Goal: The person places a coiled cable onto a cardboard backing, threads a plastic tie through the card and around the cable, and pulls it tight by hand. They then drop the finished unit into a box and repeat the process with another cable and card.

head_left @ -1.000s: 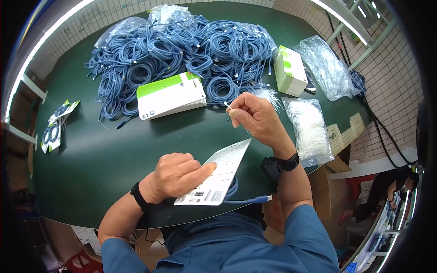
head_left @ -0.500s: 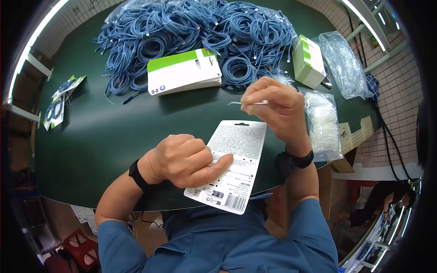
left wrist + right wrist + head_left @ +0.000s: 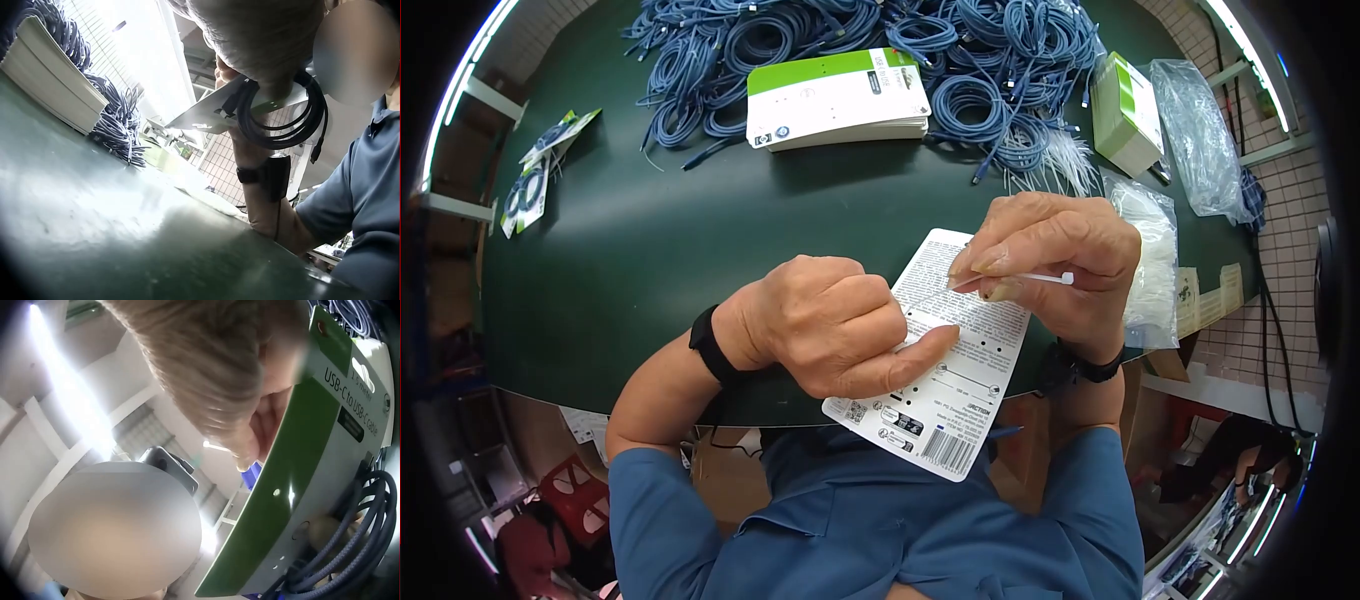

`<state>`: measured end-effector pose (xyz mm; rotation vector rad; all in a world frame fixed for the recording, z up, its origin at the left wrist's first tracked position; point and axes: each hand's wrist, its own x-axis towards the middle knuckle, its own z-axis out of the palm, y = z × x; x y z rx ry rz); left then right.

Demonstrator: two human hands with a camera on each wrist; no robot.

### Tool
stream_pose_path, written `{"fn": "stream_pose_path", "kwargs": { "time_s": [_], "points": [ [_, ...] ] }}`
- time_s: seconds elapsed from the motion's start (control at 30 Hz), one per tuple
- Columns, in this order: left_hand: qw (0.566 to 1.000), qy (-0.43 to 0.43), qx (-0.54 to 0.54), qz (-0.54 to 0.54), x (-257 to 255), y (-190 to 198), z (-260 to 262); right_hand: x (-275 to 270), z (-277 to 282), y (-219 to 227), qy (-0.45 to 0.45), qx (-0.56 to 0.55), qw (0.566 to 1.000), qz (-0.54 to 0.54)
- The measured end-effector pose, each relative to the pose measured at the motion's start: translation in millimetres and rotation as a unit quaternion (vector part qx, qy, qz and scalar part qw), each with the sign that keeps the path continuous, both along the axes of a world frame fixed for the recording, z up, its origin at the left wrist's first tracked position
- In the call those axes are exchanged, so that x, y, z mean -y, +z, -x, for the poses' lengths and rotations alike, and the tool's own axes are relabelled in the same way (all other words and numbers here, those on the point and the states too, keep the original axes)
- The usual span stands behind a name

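In the head view my left hand (image 3: 830,325) grips a printed cardboard card (image 3: 960,430), thumb pressed along its back face. A coiled blue USB-C cable (image 3: 312,115) lies against the card's other side, with my left fingers around it. That green and white front (image 3: 306,425) reads "USB-C to USB-C cable" in the right wrist view. Over the card's upper half, my right hand (image 3: 1060,250) pinches a thin white cable tie (image 3: 1050,278) between thumb and fingers. Its small square head sticks out to the right, and its thin tail points at the card's holes near my left hand.
A stack of blank cards (image 3: 830,110) stands beyond the hands, before a heap of coiled blue cables (image 3: 970,105). At right are another card stack (image 3: 1125,120), loose white ties (image 3: 1060,160), a bag of ties (image 3: 1150,260) and a clear plastic bag (image 3: 1200,140). Carded cables (image 3: 530,190) lie far left.
The card has turned its printed back upward. My right hand has come down and inward with the cable tie, whose tail now reaches the card. The head view has tilted downward.
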<state>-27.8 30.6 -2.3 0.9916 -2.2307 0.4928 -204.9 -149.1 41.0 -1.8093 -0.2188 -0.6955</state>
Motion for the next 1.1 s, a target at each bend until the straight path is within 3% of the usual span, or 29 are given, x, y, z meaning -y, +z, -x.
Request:
{"fn": "stream_pose_path", "kwargs": {
  "time_s": [0.7,0.83,0.93,1.1],
  "points": [
    [1.0,-0.005,-0.021,-0.001,0.7,-2.6,0.4,5.2,-5.0,-4.8,0.001,-0.012,0.998,0.059],
    [0.999,-0.003,-0.03,0.015,4.3,-4.6,2.7,5.4,-5.4,-7.1,0.036,-0.056,0.995,0.079],
    [0.998,-0.004,-0.045,0.045,8.4,-7.9,5.4,4.3,-4.4,-5.0,0.086,-0.165,0.979,0.081],
    [0.997,0.012,-0.059,0.055,9.1,-7.9,9.1,6.5,-4.0,-4.9,0.082,-0.185,0.974,0.099]
  ]
}}
